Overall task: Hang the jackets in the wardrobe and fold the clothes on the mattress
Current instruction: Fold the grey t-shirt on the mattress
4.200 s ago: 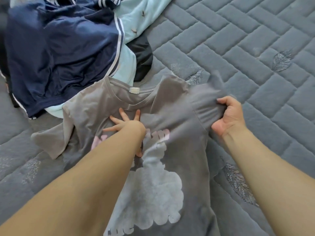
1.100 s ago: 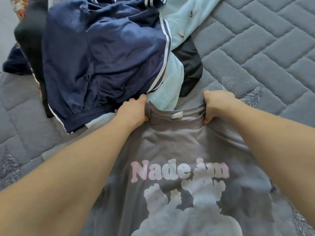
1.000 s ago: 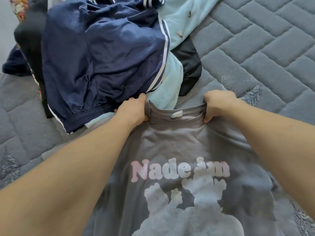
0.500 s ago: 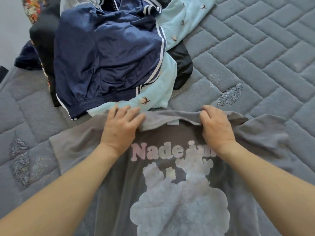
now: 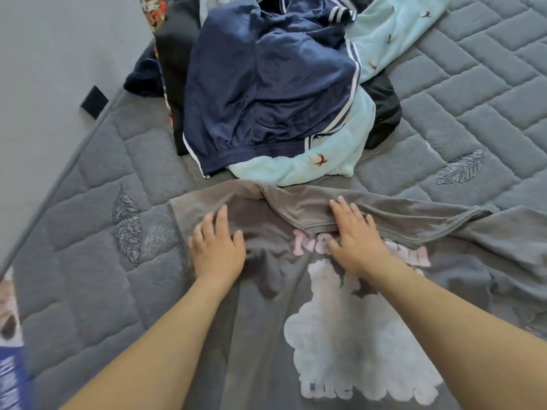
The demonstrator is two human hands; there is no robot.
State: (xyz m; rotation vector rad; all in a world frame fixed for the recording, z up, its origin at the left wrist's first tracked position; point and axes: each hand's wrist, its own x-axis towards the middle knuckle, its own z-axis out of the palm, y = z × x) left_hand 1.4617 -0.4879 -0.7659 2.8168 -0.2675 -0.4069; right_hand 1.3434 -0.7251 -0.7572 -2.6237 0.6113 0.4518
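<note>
A grey T-shirt (image 5: 266, 335) with pink letters and a white print lies flat on the quilted grey mattress (image 5: 473, 93), its top edge folded down toward me. My left hand (image 5: 217, 250) rests flat on the shirt's left side, fingers spread, holding nothing. My right hand (image 5: 353, 238) presses flat on the folded-over collar edge, partly covering the pink letters. Beyond the shirt sits a pile of clothes: a navy garment with white stripes (image 5: 266, 84), a pale blue fleece piece (image 5: 325, 164) and a black item (image 5: 383, 113).
The mattress's left edge (image 5: 74, 155) runs diagonally, with grey floor (image 5: 44, 69) beyond it and a small black object (image 5: 94, 102) beside the edge. A blurred colourful thing (image 5: 9, 335) shows at the lower left. Open quilted surface stretches to the right.
Both hands let go of the shirt's collar after folding the top edge down, and now lie flat on the shirt. The view has pulled back and shifted left.
</note>
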